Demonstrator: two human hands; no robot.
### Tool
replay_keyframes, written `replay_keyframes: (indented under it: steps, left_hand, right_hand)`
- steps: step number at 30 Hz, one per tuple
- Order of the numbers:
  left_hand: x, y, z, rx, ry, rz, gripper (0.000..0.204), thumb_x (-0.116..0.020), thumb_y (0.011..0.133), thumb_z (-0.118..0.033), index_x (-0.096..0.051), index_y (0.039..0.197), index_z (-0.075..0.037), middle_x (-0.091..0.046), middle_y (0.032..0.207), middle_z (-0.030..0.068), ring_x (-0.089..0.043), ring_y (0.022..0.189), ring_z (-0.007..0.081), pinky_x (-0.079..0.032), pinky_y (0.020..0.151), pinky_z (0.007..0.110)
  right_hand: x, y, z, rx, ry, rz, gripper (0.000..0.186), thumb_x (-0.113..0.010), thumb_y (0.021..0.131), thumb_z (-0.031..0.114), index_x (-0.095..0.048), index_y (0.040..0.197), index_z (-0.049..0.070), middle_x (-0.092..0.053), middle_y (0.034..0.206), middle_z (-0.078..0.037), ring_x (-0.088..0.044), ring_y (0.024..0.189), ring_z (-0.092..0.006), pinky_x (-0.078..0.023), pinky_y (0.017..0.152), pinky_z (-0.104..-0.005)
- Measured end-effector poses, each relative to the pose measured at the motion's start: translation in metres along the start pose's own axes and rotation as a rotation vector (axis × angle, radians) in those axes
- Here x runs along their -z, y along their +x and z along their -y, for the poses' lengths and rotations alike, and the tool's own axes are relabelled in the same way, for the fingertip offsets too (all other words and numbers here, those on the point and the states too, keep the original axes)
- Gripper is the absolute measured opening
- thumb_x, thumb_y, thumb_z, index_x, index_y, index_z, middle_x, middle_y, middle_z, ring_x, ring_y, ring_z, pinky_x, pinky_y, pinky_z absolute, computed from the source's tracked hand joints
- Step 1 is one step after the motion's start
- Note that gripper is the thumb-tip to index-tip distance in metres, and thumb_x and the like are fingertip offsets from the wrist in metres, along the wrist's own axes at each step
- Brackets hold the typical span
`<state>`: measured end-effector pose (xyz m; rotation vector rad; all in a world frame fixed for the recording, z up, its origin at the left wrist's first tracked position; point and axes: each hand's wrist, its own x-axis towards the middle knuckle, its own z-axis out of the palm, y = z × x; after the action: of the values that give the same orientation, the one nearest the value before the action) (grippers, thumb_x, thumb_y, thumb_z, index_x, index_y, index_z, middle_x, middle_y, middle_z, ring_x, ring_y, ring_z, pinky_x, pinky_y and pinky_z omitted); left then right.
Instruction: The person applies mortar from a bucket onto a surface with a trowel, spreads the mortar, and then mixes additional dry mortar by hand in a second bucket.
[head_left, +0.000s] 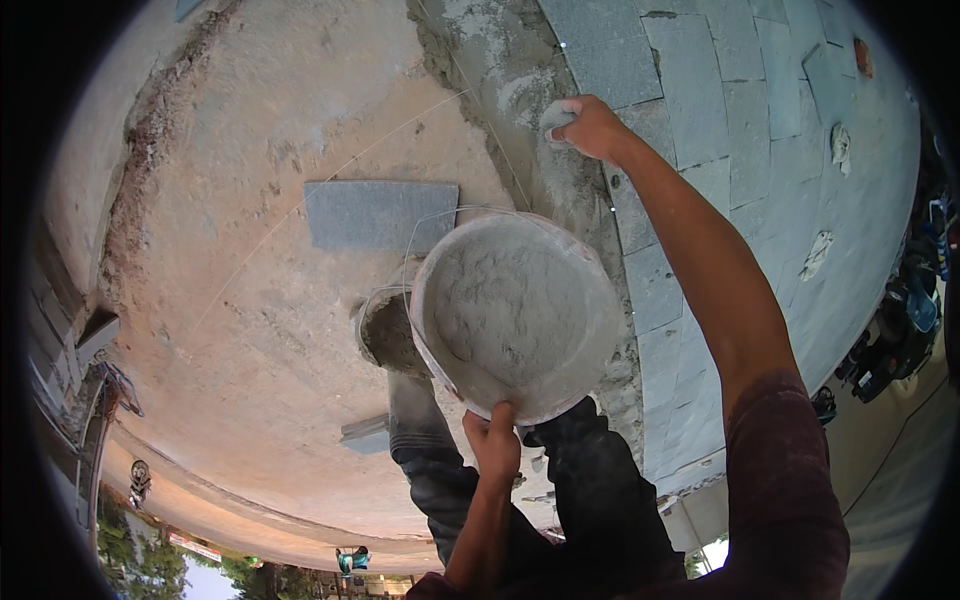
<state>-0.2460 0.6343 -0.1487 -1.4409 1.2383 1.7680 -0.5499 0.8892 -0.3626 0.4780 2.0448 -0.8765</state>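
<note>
My left hand is closed on the near rim of a round bucket, held in front of my legs. Grey cement powder lies inside it, and its wire handle hangs over the left side. Stretched out ahead and to the right, my right hand is closed round a small, pale grey, rounded thing, its kind not clear. That hand is over a strip of grey mortar, beside the edge of the laid stone slabs.
Partly behind the bucket stands a smaller mortar-smeared pail. A loose grey slab lies on the bare ground to the left. Thin strings cross the ground. Crumpled scraps lie on the paving; motorbikes stand far right.
</note>
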Motion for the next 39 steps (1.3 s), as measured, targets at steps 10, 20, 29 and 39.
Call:
replay_keyframes:
  steps: [10, 20, 29, 39]
  left_hand:
    - [0.002, -0.010, 0.004, -0.027, 0.040, -0.001, 0.012, -0.058, 0.086, -0.006, -0.063, 0.095, 0.000, -0.062, 0.090, -0.0007, -0.055, 0.084, 0.0100, -0.043, 0.077, 0.027]
    - [0.013, -0.011, 0.027, -0.008, -0.067, -0.008, 0.017, -0.056, 0.086, -0.005, -0.060, 0.101, 0.003, -0.063, 0.090, 0.0055, -0.060, 0.074, 0.0163, -0.048, 0.064, 0.031]
    - [0.019, -0.014, 0.040, -0.044, -0.006, 0.011, 0.018, -0.056, 0.086, -0.004, -0.060, 0.102, 0.004, -0.063, 0.088, 0.0079, -0.060, 0.069, 0.0184, -0.050, 0.059, 0.034]
    - [0.026, -0.022, 0.054, -0.022, -0.009, -0.010, 0.017, -0.056, 0.086, -0.003, -0.060, 0.100, 0.003, -0.063, 0.086, 0.0083, -0.060, 0.068, 0.0189, -0.049, 0.057, 0.035]
  right_hand:
    - [-0.004, 0.026, 0.069, 0.171, -0.118, -0.190, 0.058, -0.081, 0.079, 0.013, -0.065, 0.134, 0.003, -0.071, 0.118, -0.019, -0.069, 0.103, -0.0284, -0.054, 0.092, -0.0390]
    - [-0.023, -0.092, -0.090, 0.020, -0.190, 0.051, 0.029, -0.075, 0.077, 0.006, -0.075, 0.106, 0.003, -0.074, 0.104, -0.017, -0.070, 0.097, -0.0286, -0.053, 0.089, -0.0361]
    - [0.019, -0.027, -0.061, 0.180, -0.178, -0.538, 0.037, -0.076, 0.076, 0.010, -0.074, 0.112, 0.001, -0.073, 0.106, -0.024, -0.072, 0.098, -0.0339, -0.055, 0.089, -0.0382]
    - [-0.029, -0.074, -0.104, 0.164, -0.477, 0.057, 0.048, -0.076, 0.078, 0.011, -0.067, 0.122, -0.004, -0.067, 0.123, -0.027, -0.064, 0.117, -0.0363, -0.051, 0.100, -0.0389]
